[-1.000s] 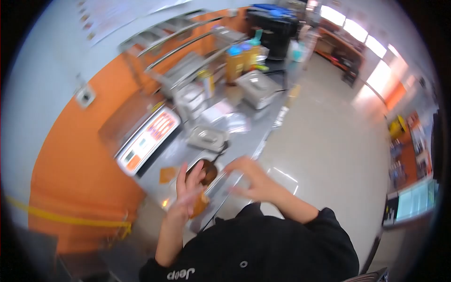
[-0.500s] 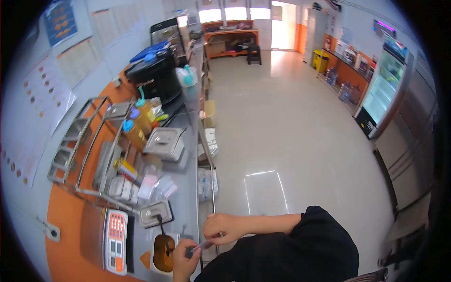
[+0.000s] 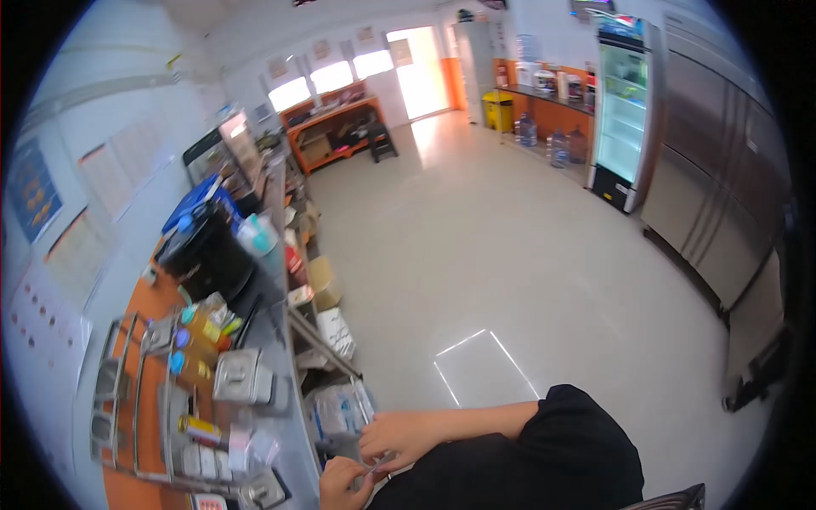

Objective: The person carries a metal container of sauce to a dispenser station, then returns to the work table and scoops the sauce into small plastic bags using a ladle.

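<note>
Closest to me, the person's left hand (image 3: 342,484) and right hand (image 3: 399,439) meet just beside the open long edge of the counter (image 3: 289,406), down at its near end. The grip of each is narrow: fingertips pinch a small, thin object (image 3: 376,467) between the two hands, too small for me to name. On the counter's near end, partly cut from view, sit a lidded steel tray (image 3: 260,490) and, nearer the wall, a scale (image 3: 209,502). Just past them lie clear plastic bags (image 3: 261,450), with white containers (image 3: 204,462) on their wall side and a yellow can (image 3: 200,427) tipped over a little farther up. A metal rack (image 3: 137,399) stands along the wall edge. Beyond the bags, a lidded steel container (image 3: 241,376) stands toward the open edge, and squeeze bottles (image 3: 194,371) are grouped wallward of it. Below the counter I can see a plastic bag (image 3: 338,410) and, deeper in, a cardboard box (image 3: 324,284). Farther along the top come a big black pot (image 3: 206,255) and a white tub (image 3: 257,235) beside it. Across the floor (image 3: 442,246) rise steel cabinets (image 3: 710,161) and a glass-door fridge (image 3: 621,119); at the far end, an orange bench (image 3: 331,127) stands left of a bright doorway (image 3: 419,75).
</note>
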A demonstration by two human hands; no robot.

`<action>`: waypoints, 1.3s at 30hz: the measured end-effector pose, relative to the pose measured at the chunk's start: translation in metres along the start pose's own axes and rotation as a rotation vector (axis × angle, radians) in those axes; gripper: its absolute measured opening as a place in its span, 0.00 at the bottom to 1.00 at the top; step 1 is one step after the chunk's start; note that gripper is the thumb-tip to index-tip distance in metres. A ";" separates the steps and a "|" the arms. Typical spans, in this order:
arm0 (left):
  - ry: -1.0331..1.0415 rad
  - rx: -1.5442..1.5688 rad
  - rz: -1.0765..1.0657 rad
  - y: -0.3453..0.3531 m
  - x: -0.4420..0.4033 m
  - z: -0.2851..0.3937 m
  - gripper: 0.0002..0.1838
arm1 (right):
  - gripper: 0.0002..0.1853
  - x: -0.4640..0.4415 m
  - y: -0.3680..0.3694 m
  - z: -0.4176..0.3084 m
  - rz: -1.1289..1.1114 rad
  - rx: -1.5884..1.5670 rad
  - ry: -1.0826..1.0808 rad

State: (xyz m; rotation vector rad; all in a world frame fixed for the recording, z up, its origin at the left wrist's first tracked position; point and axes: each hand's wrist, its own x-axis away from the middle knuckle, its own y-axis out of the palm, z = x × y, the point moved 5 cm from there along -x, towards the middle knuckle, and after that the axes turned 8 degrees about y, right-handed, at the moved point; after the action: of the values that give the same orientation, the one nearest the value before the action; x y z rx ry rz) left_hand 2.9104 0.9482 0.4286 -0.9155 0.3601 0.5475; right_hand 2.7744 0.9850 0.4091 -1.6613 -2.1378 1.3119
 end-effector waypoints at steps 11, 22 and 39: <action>0.332 0.140 -0.173 0.100 -0.133 0.018 0.06 | 0.10 0.110 -0.094 0.064 0.200 -0.015 0.164; 0.409 0.174 -0.364 0.158 -0.175 0.027 0.04 | 0.08 0.159 -0.118 0.078 0.259 0.160 0.336; 0.267 -0.079 -0.096 0.028 -0.061 0.015 0.06 | 0.06 0.046 -0.034 0.033 -0.075 0.035 0.016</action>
State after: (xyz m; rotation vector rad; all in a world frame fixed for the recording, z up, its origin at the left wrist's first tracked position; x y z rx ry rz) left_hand 2.8458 0.9564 0.4503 -1.0805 0.5353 0.3531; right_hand 2.7128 1.0048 0.3949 -1.5570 -2.1338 1.3030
